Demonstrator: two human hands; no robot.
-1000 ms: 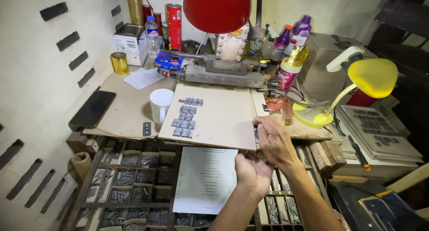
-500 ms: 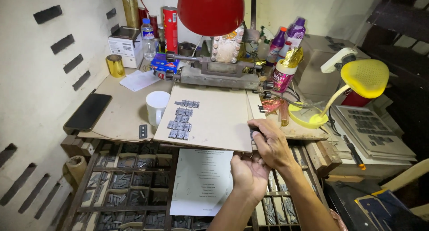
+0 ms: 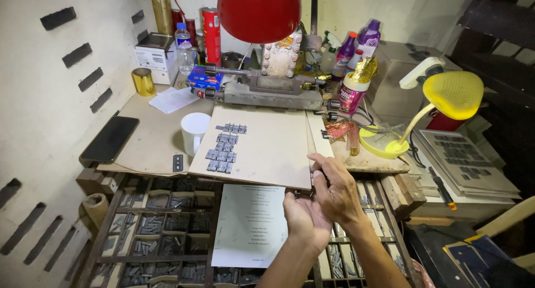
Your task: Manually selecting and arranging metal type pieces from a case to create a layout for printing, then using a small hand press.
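- We find both hands together at the near right corner of the tan board [image 3: 267, 148], over the compartmented type case [image 3: 161, 232].
- The left hand [image 3: 304, 218] lies palm up and open, fingers cupped, just below the board's near edge.
- The right hand [image 3: 334, 190] rests on top of the left, its fingers curled toward the board's corner; something small and dark sits at its fingertips, but we cannot tell what it is or whether it is gripped.
- On the board, left of centre, we note rows of small grey metal type blocks [image 3: 223, 151], well apart from the hands.
- A printed paper sheet [image 3: 251, 224] lies on the type case, just left of the left hand.
- A white cup [image 3: 195, 132] stands on the bench [image 3: 145, 137] touching the board's left edge; a dark phone [image 3: 110, 140] lies further left.
- At the far side of the board sits a grey metal press [image 3: 267, 90], with a red lamp shade [image 3: 259, 12] above it.
- A yellow desk lamp [image 3: 446, 95] stands to the right.
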